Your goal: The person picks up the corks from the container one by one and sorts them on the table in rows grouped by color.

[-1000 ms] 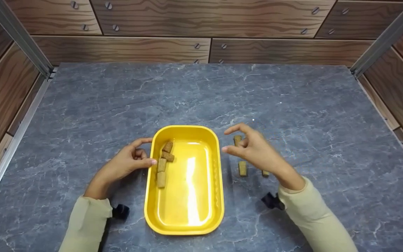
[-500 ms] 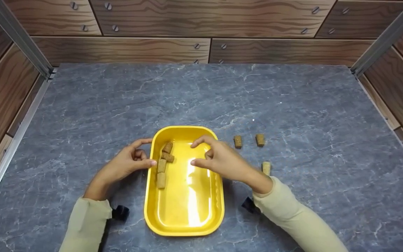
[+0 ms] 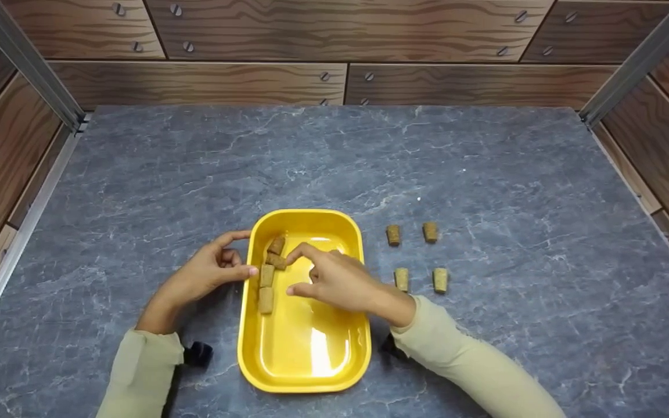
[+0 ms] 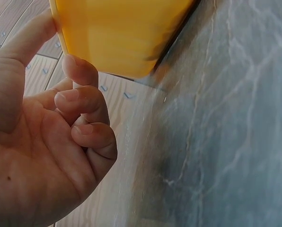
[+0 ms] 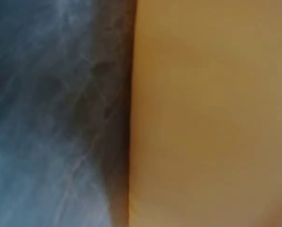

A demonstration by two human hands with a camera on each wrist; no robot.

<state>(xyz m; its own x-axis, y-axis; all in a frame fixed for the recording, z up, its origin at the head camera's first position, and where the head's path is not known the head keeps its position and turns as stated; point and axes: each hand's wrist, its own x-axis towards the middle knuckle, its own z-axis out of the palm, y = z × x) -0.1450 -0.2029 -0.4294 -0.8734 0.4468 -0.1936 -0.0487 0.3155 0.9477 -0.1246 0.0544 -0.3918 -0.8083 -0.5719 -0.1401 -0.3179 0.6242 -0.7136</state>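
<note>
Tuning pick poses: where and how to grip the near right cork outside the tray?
Probably pinch the cork across its left and right sides, coming from above: its outline is longer than wide, and nothing touches either flank.

Room at the near end of the yellow tray (image 3: 288, 354), crowding along its far left.
Four small brown blocks (image 3: 266, 301) line the left wall, with the left hand (image 3: 209, 264) gripping the rim just beside them; the right hand (image 3: 340, 278) blocks the middle, its wrist crossing the right rim. Right of the tray, four outer blocks (image 3: 430, 232) sit two by two on the tabletop (image 3: 241, 157) with gaps between, the near left one partly behind that wrist. Beyond the tray, a wide passage runs to the far wood-patterned wall (image 3: 334, 35).
</note>
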